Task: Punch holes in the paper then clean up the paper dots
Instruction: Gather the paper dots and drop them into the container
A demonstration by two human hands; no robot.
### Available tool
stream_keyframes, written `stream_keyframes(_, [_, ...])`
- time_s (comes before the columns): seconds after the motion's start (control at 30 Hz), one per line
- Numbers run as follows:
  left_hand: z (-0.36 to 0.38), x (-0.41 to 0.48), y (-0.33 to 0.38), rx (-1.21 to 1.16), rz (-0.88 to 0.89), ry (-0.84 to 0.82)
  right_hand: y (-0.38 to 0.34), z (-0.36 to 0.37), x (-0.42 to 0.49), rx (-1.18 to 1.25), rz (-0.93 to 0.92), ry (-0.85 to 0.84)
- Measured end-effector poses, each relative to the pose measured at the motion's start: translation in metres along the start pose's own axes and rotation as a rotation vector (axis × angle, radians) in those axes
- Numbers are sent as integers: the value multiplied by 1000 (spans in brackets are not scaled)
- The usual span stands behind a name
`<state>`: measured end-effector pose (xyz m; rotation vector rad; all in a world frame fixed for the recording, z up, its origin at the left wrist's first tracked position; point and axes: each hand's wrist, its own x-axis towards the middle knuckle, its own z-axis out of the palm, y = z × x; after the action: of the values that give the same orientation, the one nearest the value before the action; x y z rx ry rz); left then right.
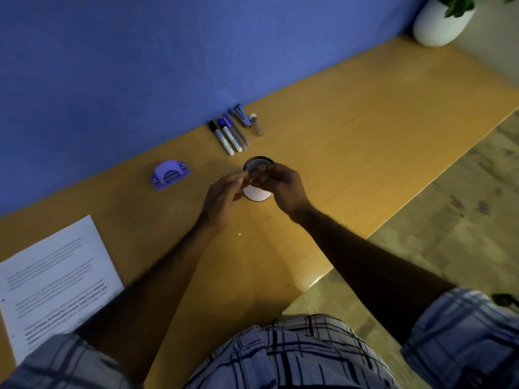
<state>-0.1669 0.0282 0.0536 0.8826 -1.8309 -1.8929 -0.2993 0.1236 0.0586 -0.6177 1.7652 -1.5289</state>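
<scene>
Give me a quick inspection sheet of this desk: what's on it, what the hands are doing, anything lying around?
Surface: wooden desk, one white paper dot loose on it.
Job's things: purple hole punch near the wall; printed paper at the left edge; round cup at centre.
Clutter: markers, stapler, small tube in a row by the wall.
Hands: left hand and right hand meet over the cup, fingers pinched; contents too small to tell.
Cables: nothing seen.
Surroundings: blue wall, white plant pot, worn floor.
</scene>
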Motion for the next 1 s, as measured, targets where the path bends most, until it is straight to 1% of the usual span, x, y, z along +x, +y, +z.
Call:
stream_keyframes(0.07, [4, 15, 10, 36, 47, -19, -12, -9, 10, -63, -28, 16])
stream_keyframes(0.1, [6, 21, 13, 66, 69, -30, -16, -12, 15, -146, -61, 16])
stream_keyframes(0.2, [9, 33, 17, 219, 131, -47, -21, -19, 23, -519, -200, -30])
stream_keyframes(0.23, [9, 36, 16, 307, 172, -45, -21, -21, 24, -592, -235, -42])
stream_keyframes(0.3, [5, 39, 12, 498, 250, -58, -19, -22, 24, -653, -293, -47])
stream_keyframes(0.37, [-3, 37, 4, 655, 274, -65, -16, -22, 21, -717, -383, -22])
stream_keyframes(0.47, [-15, 23, -14, 784, 310, -34, -3, -21, 11, -768, -541, 21])
stream_keyframes(0.53, [-24, 8, -26, 852, 322, -24, 10, -18, -1, -779, -575, 9])
stream_keyframes(0.63, [-35, -16, -47, 893, 254, -23, 34, -11, -17, -790, -530, -105])
stream_keyframes(0.77, [-47, -42, -69, 886, 61, 10, 66, 4, -32, -877, -322, -288])
stream_keyframes(0.83, [-52, -52, -73, 888, -13, 22, 77, 12, -34, -927, -251, -353])
stream_keyframes(0.93, [-58, -64, -75, 883, -52, 48, 86, 22, -35, -974, -198, -390])
stream_keyframes(1.0, [-61, -69, -75, 872, -63, 66, 90, 26, -35, -987, -180, -365])
